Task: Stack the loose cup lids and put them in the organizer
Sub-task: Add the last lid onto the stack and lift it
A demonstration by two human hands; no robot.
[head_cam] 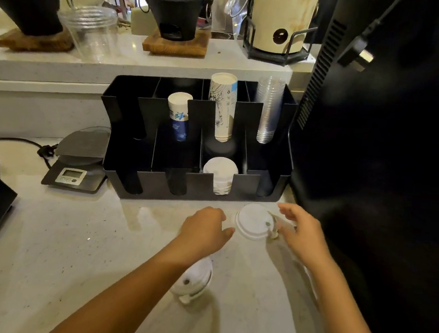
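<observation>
A loose white cup lid (253,221) lies flat on the counter just in front of the black organizer (196,191). My right hand (302,232) hovers at the lid's right edge with fingers spread, holding nothing. My left hand (206,227) rests to the lid's left, fingers curled, thumb pointing at it. A second white lid (195,280) sits nearer me, partly hidden under my left forearm. A stack of white lids (220,174) stands in the organizer's front row, third slot from the left.
The organizer's back row holds paper cup stacks (179,113) (223,104) and clear plastic cups (267,109). A digital scale (78,162) with a cable sits left of it. A tall black machine (379,129) stands at the right, a raised shelf with a clear jar (91,31) behind.
</observation>
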